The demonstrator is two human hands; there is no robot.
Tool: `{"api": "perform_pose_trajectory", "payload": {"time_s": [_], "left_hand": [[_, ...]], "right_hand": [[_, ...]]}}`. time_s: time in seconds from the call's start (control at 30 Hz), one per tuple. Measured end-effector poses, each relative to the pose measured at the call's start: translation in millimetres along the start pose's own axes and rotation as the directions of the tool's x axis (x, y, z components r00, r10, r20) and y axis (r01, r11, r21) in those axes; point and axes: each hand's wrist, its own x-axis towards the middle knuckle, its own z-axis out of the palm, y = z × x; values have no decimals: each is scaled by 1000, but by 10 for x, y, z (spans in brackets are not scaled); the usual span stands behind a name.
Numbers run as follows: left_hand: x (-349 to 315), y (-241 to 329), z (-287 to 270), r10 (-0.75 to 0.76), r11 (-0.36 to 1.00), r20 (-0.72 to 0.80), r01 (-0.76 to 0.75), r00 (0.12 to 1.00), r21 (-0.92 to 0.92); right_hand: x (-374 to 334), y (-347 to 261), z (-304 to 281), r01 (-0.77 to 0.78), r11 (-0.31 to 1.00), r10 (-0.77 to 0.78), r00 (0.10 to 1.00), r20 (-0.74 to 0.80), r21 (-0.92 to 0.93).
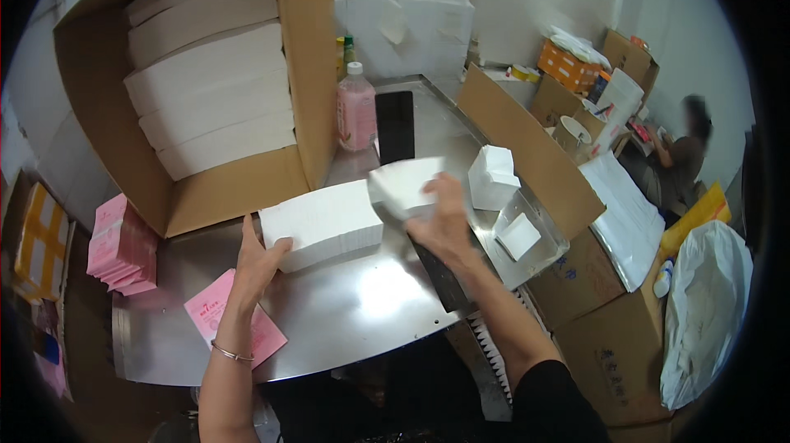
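The left hand (pixel 262 262) is spreading wide against the long white paper stack (pixel 325 225) at its two o'clock. The right hand (pixel 444 225) is gripping a smaller paper stack (pixel 407 183) at its eleven o'clock, which could be spilling if that hand is squeezing too softly.

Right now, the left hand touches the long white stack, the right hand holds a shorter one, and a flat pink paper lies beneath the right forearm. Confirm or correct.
No: the head view shows the flat pink paper beneath the left forearm, not the right. You read the left hand and right hand correctly.
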Motion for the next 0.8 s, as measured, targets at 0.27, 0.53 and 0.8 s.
{"api": "perform_pose_trajectory", "payload": {"time_s": [0.27, 0.53, 0.8], "left_hand": [[145, 42, 77, 7, 985, 21, -10, 1000, 171], [338, 320, 277, -117, 783, 52, 60, 992, 619], [256, 247, 149, -145, 751, 240, -51, 960, 658]], "right_hand": [[43, 103, -178, 343, 855, -149, 880, 450, -389], [-162, -975, 778, -63, 990, 33, 974, 222, 129], [213, -183, -55, 187, 909, -165, 982, 91, -372]]}}
